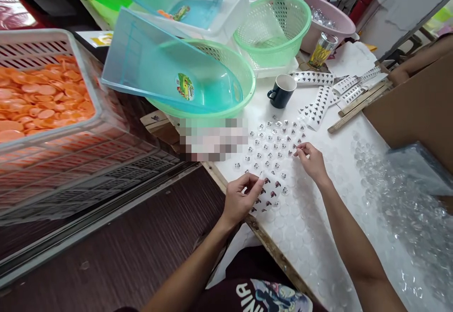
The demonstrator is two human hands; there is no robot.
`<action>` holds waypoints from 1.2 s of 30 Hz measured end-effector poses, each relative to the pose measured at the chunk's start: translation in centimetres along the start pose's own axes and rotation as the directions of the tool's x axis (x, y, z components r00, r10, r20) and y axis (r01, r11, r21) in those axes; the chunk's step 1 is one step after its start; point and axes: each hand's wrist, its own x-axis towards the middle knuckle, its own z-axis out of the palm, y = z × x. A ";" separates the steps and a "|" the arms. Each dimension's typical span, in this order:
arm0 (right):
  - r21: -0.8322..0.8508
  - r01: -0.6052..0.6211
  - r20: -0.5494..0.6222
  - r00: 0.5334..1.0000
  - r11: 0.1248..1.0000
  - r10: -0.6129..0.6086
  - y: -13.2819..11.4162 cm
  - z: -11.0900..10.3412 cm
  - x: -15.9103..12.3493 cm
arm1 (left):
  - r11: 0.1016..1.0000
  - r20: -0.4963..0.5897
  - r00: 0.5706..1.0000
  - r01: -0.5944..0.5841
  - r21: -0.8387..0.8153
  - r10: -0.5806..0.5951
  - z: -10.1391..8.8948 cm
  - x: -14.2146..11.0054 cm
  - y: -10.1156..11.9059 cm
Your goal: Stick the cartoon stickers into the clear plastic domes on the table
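Note:
My left hand [242, 198] pinches the edge of a white sheet of stickers [268, 199] printed with small dark figures, at the table's near edge. Farther right, my right hand [312, 162] reaches over the table with thumb and forefinger together on a small sticker [296, 147], low over the clear discs. Many round clear discs [270, 146] carrying the same kind of picture lie in rows beyond both hands. Plain clear discs [292, 229] cover the tabletop below my right forearm.
A crate [101, 123] of orange discs stands at left. Blue trays [155, 71], green baskets [274, 29] and a dark mug [283, 91] are behind. More sticker strips [320, 106] lie by wooden sticks [359, 106]. Loose clear pieces [406, 208] heap at right. Other people's arms show behind.

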 end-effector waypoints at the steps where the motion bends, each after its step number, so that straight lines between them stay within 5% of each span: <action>1: 0.011 0.021 -0.027 0.999 1.000 -0.021 0.0 0.0 0.0 | 1.000 0.002 1.000 0.000 -0.001 0.000 0.0 0.0 0.0; 11: 0.145 0.048 0.031 0.998 0.988 -0.053 -2.3 -0.6 -3.0 | 1.000 -0.004 1.000 -0.012 -0.007 0.012 0.0 -0.1 -0.3; 15: 0.247 0.041 0.232 0.968 0.968 -0.101 -5.1 0.2 -6.2 | 1.000 -0.033 0.999 0.006 -0.011 -0.007 0.1 -0.1 -0.4; 25: 0.414 -0.217 0.402 0.915 0.884 0.037 -5.6 2.0 -9.6 | 0.949 0.118 0.970 0.232 -0.214 -0.211 -0.5 0.2 1.6; 31: 0.319 0.020 0.186 0.979 0.948 -0.083 -6.9 2.2 -11.0 | 0.955 0.058 0.965 0.262 -0.142 -0.256 -1.5 -0.5 3.2; 36: 0.256 0.185 -0.009 0.982 0.949 -0.189 -7.2 2.0 -11.3 | 0.962 0.046 0.968 0.251 -0.105 -0.248 -1.8 -0.9 3.2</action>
